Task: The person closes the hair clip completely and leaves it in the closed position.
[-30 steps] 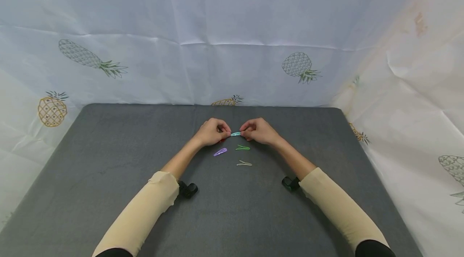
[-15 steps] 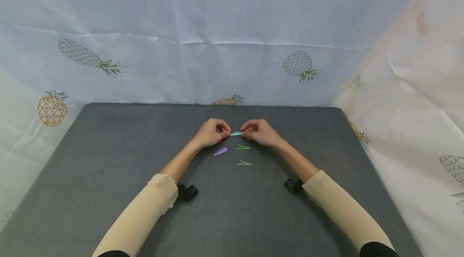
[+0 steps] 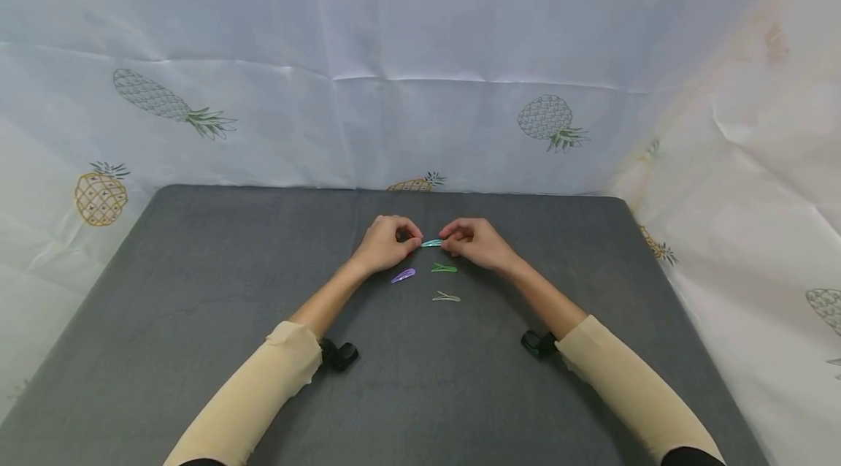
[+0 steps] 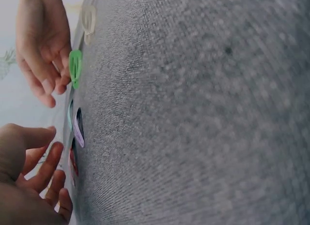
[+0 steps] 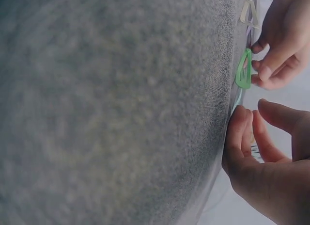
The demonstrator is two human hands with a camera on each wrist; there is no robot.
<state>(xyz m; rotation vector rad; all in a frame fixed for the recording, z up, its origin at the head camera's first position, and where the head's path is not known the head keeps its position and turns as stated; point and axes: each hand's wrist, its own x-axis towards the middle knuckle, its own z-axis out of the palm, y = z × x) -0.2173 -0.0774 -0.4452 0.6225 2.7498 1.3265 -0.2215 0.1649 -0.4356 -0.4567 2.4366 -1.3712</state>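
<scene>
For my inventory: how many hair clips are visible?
5: turquoise clip between left hand and right hand; green clip nearer the person; cream clip nearest; purple clip left of green; red clip near left hand. More may be hidden.

From my end, I see pineapple-print sheet (image 3: 420, 20) hanging beyond left hand (image 3: 384, 243) and right hand (image 3: 482, 243); grey tabletop (image 3: 420, 407) beneath.

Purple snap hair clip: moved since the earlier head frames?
No. Against the far edge of the gray table, the purple snap hair clip lies in the same place, as does the green snap hair clip; the whole view only shifted slightly.
</scene>
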